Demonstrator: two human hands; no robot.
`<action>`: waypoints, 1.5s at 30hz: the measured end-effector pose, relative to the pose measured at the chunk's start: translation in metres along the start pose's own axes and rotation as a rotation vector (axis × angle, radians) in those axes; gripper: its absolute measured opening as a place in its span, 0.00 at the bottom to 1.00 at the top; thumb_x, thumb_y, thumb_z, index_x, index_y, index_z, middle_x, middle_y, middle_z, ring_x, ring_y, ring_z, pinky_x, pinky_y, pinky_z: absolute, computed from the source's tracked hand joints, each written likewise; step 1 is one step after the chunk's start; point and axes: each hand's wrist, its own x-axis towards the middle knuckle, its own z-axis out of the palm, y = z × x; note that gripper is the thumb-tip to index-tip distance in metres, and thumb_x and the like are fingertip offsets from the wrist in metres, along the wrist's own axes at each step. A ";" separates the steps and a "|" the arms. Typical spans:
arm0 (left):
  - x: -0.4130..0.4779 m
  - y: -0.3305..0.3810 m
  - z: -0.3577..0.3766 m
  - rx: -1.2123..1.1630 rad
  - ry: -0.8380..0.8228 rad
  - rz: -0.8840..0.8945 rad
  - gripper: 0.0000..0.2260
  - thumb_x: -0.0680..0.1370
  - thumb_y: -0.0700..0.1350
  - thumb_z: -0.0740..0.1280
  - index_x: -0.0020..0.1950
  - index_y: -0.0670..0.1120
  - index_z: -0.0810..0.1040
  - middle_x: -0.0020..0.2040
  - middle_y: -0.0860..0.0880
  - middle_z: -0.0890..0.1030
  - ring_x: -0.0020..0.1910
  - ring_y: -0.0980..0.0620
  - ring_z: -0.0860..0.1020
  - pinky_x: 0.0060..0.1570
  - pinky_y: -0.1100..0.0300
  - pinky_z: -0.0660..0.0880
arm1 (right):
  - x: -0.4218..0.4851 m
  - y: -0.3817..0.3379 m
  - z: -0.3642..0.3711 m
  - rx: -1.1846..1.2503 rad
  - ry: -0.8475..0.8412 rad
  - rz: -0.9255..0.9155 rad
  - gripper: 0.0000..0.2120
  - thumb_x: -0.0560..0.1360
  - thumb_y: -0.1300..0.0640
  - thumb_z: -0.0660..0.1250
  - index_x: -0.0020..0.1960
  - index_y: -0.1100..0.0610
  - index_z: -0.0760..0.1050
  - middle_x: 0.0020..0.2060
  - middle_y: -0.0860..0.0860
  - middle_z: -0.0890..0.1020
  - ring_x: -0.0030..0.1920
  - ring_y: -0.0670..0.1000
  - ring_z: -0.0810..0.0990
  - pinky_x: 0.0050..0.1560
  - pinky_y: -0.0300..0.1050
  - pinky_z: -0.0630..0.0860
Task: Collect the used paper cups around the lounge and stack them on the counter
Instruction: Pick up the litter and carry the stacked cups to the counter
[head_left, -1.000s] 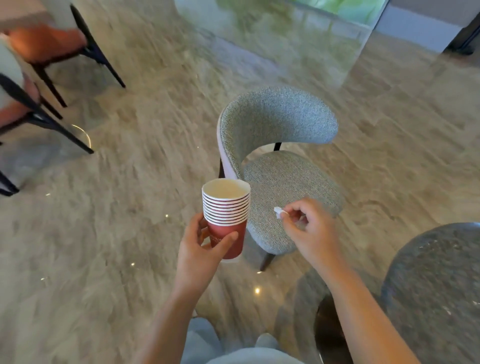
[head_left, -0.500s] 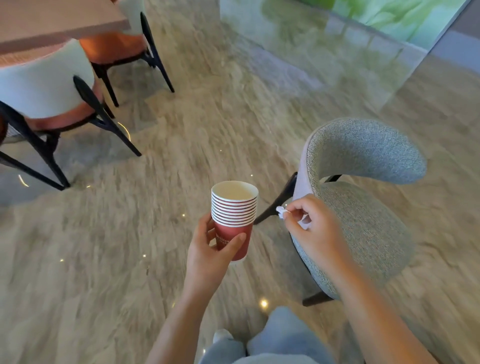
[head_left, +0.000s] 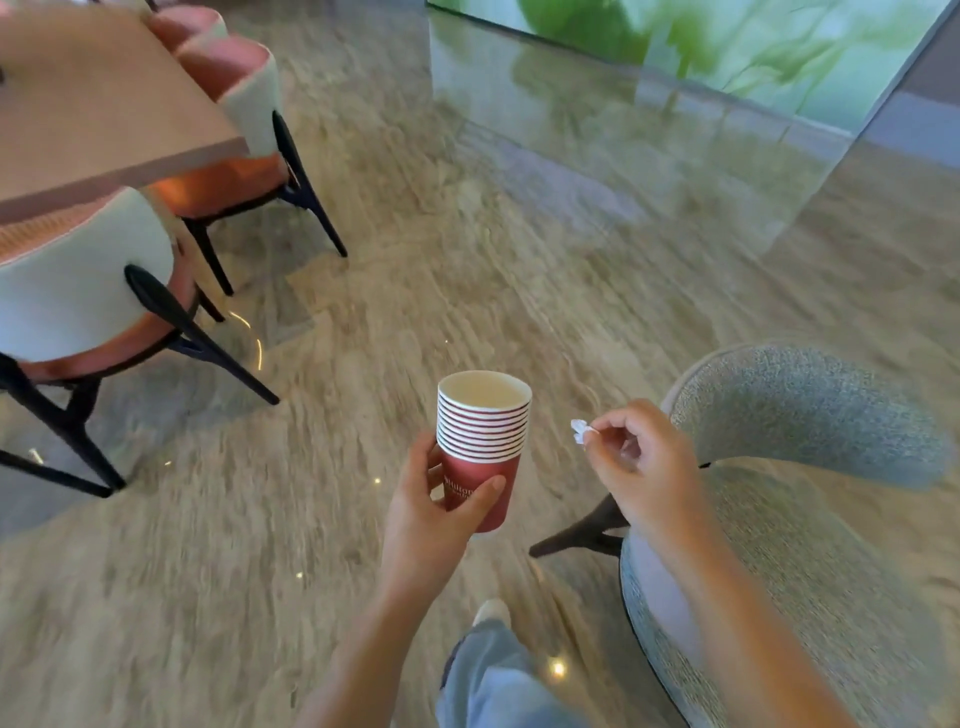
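Standing far left: a pale wooden worktop (head_left: 104, 104) with two orange-and-white chairs (head_left: 78, 291) on black legs close beside it.
Floor (head_left: 415, 260): glossy veined stone, blurred, dotted with small reflected lights.
Left hand (head_left: 431, 519): wrapped round the lower part of the cup stack (head_left: 483, 447), thumb across the front, fingers behind.
Cup stack: red paper cups nested upright with banded white rims, held in the air above the floor, between the orange-and-white chairs and the grey chair.
Leg (head_left: 488, 675): pale blue jeans and a light shoe (head_left: 491, 610), below the stack.
Scrap (head_left: 577, 431): a small white crumpled piece, just right of the stack's rim and apart from it.
Right hand (head_left: 644, 462): fingers curled, thumb and forefinger pinching the scrap.
Grey chair (head_left: 805, 415): speckled fabric, curved back, dark legs, under the right forearm.
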 end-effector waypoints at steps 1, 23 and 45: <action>0.021 0.009 0.006 0.014 -0.019 0.010 0.27 0.67 0.45 0.76 0.62 0.56 0.70 0.53 0.59 0.78 0.49 0.70 0.75 0.39 0.78 0.71 | 0.020 0.001 0.000 0.010 0.021 0.008 0.05 0.70 0.65 0.70 0.40 0.57 0.75 0.34 0.49 0.75 0.36 0.43 0.72 0.38 0.27 0.67; 0.399 0.084 0.144 -0.017 -0.469 0.135 0.27 0.66 0.40 0.76 0.57 0.60 0.69 0.55 0.56 0.78 0.50 0.66 0.77 0.42 0.76 0.72 | 0.326 0.096 0.008 -0.050 0.449 0.314 0.13 0.70 0.60 0.70 0.37 0.43 0.73 0.36 0.45 0.77 0.37 0.38 0.73 0.37 0.27 0.68; 0.584 0.145 0.447 0.040 -1.048 0.041 0.28 0.61 0.50 0.76 0.58 0.62 0.72 0.53 0.56 0.81 0.54 0.56 0.79 0.50 0.55 0.78 | 0.484 0.256 -0.136 -0.158 0.865 0.612 0.07 0.70 0.56 0.69 0.38 0.46 0.73 0.36 0.45 0.77 0.36 0.39 0.73 0.35 0.27 0.69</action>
